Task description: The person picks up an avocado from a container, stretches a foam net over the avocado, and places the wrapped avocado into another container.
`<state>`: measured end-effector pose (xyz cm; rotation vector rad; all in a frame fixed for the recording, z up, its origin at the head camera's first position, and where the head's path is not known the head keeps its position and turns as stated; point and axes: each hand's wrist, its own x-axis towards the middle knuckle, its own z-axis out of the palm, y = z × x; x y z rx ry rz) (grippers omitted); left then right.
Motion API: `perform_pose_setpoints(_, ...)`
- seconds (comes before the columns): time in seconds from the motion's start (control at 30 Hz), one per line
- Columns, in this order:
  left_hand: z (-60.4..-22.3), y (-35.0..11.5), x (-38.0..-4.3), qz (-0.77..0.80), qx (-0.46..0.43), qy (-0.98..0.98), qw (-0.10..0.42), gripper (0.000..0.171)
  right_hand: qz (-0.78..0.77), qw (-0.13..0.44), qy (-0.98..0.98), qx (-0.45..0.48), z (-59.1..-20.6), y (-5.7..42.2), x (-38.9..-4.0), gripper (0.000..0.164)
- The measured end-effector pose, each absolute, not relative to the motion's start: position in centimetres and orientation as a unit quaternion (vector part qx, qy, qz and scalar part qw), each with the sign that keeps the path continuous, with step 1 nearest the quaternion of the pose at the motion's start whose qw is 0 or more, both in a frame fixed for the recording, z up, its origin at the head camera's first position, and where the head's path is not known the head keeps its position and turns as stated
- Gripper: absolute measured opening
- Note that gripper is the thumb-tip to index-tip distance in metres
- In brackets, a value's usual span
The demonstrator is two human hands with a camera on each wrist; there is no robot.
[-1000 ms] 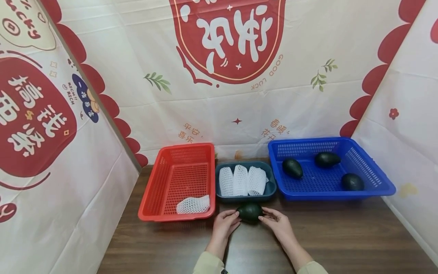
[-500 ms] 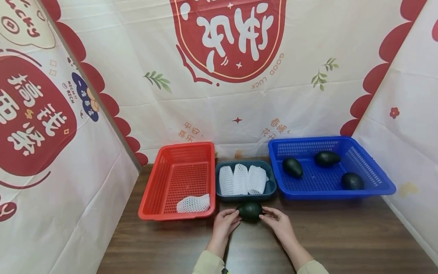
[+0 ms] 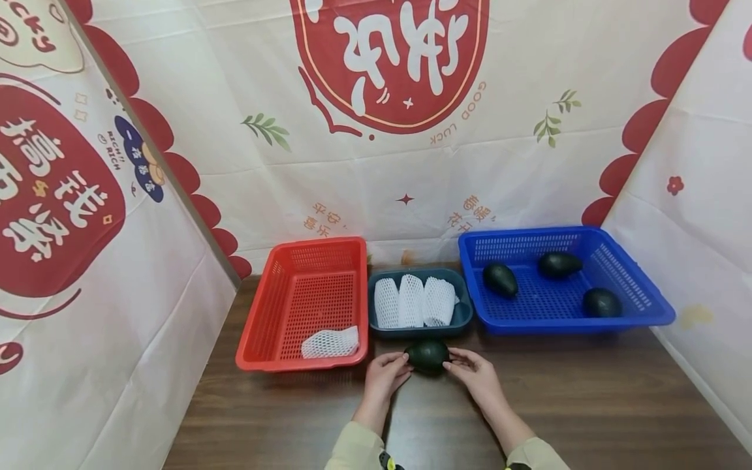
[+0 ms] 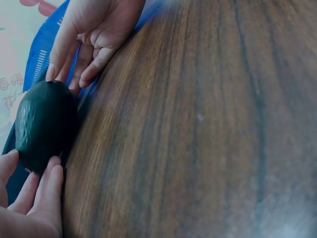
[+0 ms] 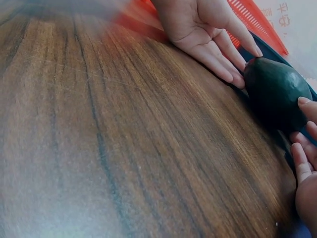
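Note:
A dark green avocado [image 3: 427,357] is held between the two hands, low over the wooden table in front of the teal tray. My left hand [image 3: 384,378] pinches its narrow end between thumb and fingers, as the left wrist view also shows on the avocado [image 4: 45,124]. At the rounder end, my right hand [image 3: 478,378] grips with the thumb in front and fingers behind. White foam net sleeves [image 3: 411,301] lie side by side in the teal tray [image 3: 390,333], just beyond the avocado.
To the left stands a red basket [image 3: 243,339] with one white net sleeve [image 3: 330,343] that looks filled. A blue basket [image 3: 578,323] at right contains avocados [image 3: 560,264]. Printed cloth [image 3: 405,170] hangs behind and along both sides of the table [image 3: 587,405].
The head view has tilted slightly, so everything sits a little higher in the frame. Both hands keep the same hold on the avocado.

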<state>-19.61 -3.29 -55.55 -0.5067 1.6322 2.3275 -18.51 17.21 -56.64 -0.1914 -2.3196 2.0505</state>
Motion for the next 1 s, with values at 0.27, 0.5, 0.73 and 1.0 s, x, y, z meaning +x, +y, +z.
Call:
perform_pose_setpoints(0.27,-55.8,-3.1,-19.7,0.795,-0.175,0.568,0.120,0.031,0.651,0.012,-0.756,-0.072,-56.7,17.3,-18.5,0.044)
perform_pose_setpoints(0.5,-56.1,-3.1,-19.9,0.793,-0.183,0.569,0.118,0.031,0.651,0.019,-0.755,-0.076,-56.9,17.0,-18.6,0.042)
perform_pose_setpoints(0.73,-56.0,-3.2,-19.4,0.792,-0.198,0.564,0.119,0.036,0.661,0.018,-0.746,-0.079,-56.9,17.0,-18.2,0.041)
perform_pose_setpoints(1.0,-55.3,-3.7,-19.0,0.791,-0.195,0.567,0.122,0.040,0.645,0.025,-0.761,-0.062,-55.4,17.6,-18.3,0.031)
